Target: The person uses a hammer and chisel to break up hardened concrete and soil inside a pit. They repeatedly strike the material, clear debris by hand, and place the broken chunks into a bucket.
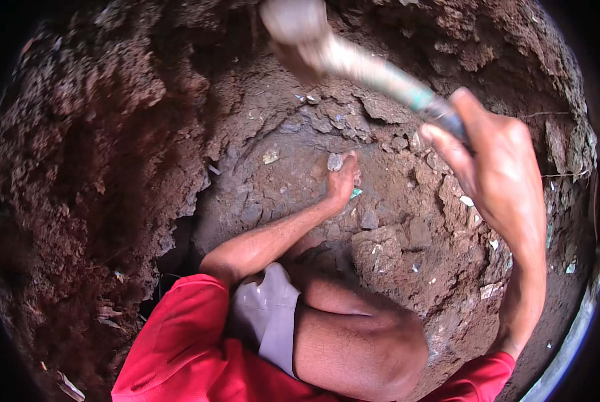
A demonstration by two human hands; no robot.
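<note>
My right hand (504,161) is raised at the right, wrapped round the dark grip of a hammer (373,74). Its handle is pale with a green band, and the head, smeared by motion, is up at the top middle. Lower down, near the middle of the dug hollow, my left hand (342,179) is closed at the earth. A small grey, blunt-topped lump (335,161) shows at its thumb side; whether it is a stone or the end of a tool, I cannot tell. The hammer head is well apart from my left hand.
Rough reddish-brown earth walls (99,134) curve round me. Loose stones (369,219), a larger clod (377,251) and pale scraps (467,200) lie right of my left hand. My bent knee (373,342) is below. A pale pipe-like edge (574,335) runs along the lower right.
</note>
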